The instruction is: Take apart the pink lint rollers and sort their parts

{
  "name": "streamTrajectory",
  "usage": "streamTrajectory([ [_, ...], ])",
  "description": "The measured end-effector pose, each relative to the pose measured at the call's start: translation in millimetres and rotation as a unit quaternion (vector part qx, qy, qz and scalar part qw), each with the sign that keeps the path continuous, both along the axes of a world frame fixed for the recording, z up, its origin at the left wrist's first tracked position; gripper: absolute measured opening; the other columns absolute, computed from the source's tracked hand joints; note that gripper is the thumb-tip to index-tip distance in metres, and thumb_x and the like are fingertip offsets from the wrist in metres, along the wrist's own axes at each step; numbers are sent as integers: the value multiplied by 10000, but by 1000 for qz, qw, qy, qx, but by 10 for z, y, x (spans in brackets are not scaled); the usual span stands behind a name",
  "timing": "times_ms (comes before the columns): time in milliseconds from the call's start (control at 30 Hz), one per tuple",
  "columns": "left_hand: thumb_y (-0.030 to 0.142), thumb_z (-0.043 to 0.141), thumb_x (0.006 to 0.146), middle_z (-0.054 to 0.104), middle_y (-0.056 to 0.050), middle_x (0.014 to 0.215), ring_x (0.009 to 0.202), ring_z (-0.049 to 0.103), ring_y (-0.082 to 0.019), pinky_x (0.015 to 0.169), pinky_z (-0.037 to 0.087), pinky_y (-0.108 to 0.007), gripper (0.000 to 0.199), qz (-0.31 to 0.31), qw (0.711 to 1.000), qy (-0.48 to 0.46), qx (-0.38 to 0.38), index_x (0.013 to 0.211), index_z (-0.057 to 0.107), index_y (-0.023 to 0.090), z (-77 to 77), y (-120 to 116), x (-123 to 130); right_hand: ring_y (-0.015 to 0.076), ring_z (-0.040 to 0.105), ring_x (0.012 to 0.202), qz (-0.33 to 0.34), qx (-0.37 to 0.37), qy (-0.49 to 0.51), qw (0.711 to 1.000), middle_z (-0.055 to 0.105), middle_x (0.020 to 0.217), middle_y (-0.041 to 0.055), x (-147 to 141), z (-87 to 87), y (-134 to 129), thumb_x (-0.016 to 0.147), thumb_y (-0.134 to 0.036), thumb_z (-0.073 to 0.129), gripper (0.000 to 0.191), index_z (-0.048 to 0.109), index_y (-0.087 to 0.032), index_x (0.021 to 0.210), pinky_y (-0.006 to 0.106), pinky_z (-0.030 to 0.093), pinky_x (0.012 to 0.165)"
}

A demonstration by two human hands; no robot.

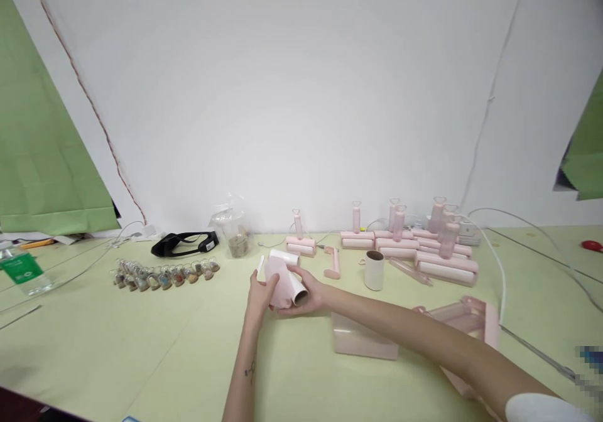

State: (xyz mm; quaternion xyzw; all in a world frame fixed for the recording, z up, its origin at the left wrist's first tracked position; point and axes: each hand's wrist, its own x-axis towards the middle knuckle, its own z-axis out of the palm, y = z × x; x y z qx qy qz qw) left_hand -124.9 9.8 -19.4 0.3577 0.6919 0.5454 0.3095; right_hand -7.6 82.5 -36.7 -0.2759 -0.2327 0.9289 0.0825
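Observation:
Both hands are closed on a white sticky lint roll with a brown cardboard core, its open end tilted toward me. A pale pink sheet lies around its left part. My left hand pinches the sheet and roll from the left, thumb on top. My right hand grips the roll from the right and below, some fingers hidden beneath it. Just behind lies another white roll. A narrow white strip stands out by my left fingers. Nearby to the right lies a pink handle.
Right of my hands stands a white roll with a string loop. Pink lint rollers line the back right. A pink translucent case lies under my right forearm. Left are small glass jars, a black headset and a plastic bag.

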Motion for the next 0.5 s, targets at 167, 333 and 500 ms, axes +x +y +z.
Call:
streamTrajectory([
  [167, 363, 588, 720, 442, 45, 594, 370, 481, -97, 285, 316, -187, 630, -1, 1000, -16, 12, 1240, 378, 75, 31, -1, -48, 234, 616, 798, 39, -13, 22, 999, 591, 807, 126, 50, 71, 55, 757, -521, 477, 429, 491, -129, 931, 396, 527, 665],
  [333, 376, 550, 742, 431, 40, 648, 414, 476, -77, 308, 353, -172, 629, 13, 997, -58, 53, 1271, 314, 132, 88, -53, -31, 212, 619, 745, 28, -22, 33, 999, 563, 704, 77, 71, 120, 70, 761, -521, 486, 399, 480, -137, 871, 356, 540, 612],
  [500, 377, 353, 790, 529, -34, 817, 494, 507, -98, 332, 387, -187, 551, -79, 983, -138, 96, 1302, 256, 197, 232, -187, -29, 134, 597, 678, -6, -23, 57, 998, 555, 695, 39, 241, 280, 61, 813, -503, 423, 353, 475, -158, 865, 191, 501, 456],
])
